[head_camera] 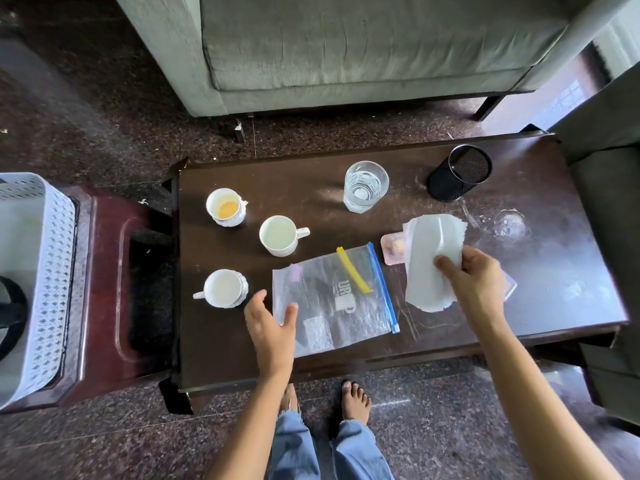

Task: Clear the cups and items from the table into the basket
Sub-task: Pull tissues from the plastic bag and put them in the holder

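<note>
Three white cups (282, 235) stand at the left of the table (242, 341), with a zip bag (332, 299) beside them. The right hand (474, 275) pinches a tissue stack (431, 261), and the left hand (272, 323) is spread loose over the bag's corner. The basket (38, 271) sits far left.

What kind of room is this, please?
Most likely a home living room: a grey sofa faces a low dark coffee table with used cups on it.

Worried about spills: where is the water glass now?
In the head view the glass stands near the far edge of the table, just left of the black mesh holder.
</note>
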Motion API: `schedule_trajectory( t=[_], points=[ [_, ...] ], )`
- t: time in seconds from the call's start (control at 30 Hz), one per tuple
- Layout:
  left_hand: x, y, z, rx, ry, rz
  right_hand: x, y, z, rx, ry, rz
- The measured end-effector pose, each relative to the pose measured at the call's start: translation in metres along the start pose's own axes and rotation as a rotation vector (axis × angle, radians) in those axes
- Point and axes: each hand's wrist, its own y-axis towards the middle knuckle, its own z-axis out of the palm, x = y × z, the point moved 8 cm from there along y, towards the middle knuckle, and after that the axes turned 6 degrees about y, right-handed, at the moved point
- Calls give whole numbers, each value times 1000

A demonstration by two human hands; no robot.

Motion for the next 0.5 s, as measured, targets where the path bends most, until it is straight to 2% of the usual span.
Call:
schedule_trajectory(
  t=[0.07,0.1,0.13,0.23,0.3,0.43,0.5],
  points=[
    [-18,-9,-8,-147,-27,59,12,-7,12,14,14,-46],
    [-29,-12,-7,-142,-85,78,16,-10,20,22,2,-62],
    [-38,-13,-1,-76,-187,61,20,-14,28,29,-21,-72],
    [-74,-20,36,351,-542,-130,40,-28,51,95,-33,-108],
    [-88,-22,53,519,-629,-228,49,-37,68,194,95,-69],
    [-92,-19,59,675,-879,-427,56,-49,86,430,630,147],
    [-95,-17,53,670,-1011,-448,55,-49,84,481,686,194]
  ],
)
